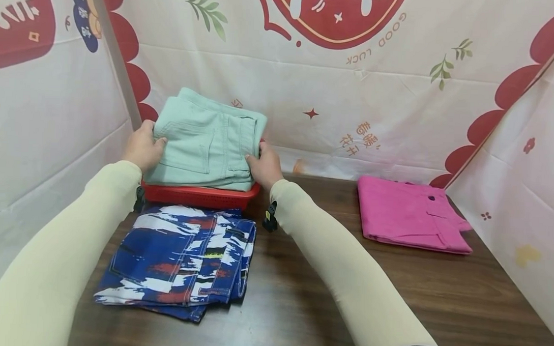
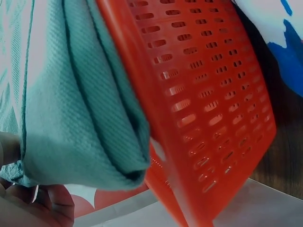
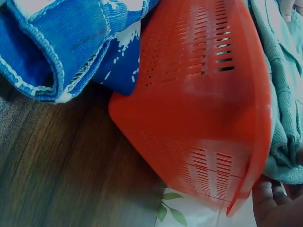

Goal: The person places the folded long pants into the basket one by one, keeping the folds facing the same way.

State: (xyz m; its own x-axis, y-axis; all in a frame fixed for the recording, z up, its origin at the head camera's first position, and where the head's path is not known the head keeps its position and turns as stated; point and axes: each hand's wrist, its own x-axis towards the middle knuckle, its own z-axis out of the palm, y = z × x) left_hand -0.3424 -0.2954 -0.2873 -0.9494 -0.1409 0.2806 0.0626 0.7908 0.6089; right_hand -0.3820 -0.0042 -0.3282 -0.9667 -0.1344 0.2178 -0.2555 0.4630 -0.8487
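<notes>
Folded mint-green trousers (image 1: 195,139) lie over the top of a red perforated plastic basket (image 1: 198,196). My left hand (image 1: 143,147) pinches their left edge, thumb on top and fingers beneath. At the opposite edge my right hand (image 1: 265,165) grips the cloth in the same way. In the left wrist view, the folded layers of the mint-green trousers (image 2: 85,94) sit just beside the rim of the red basket (image 2: 199,90). The right wrist view has the right hand's fingers (image 3: 270,201) under the cloth next to the basket's corner. The basket's inside is hidden.
Folded blue, white and red patterned trousers (image 1: 177,261) lie on the dark wooden table (image 1: 295,296) in front of the basket. Folded pink trousers (image 1: 408,216) lie at the right. Printed cloth walls (image 1: 307,82) stand behind and at both sides.
</notes>
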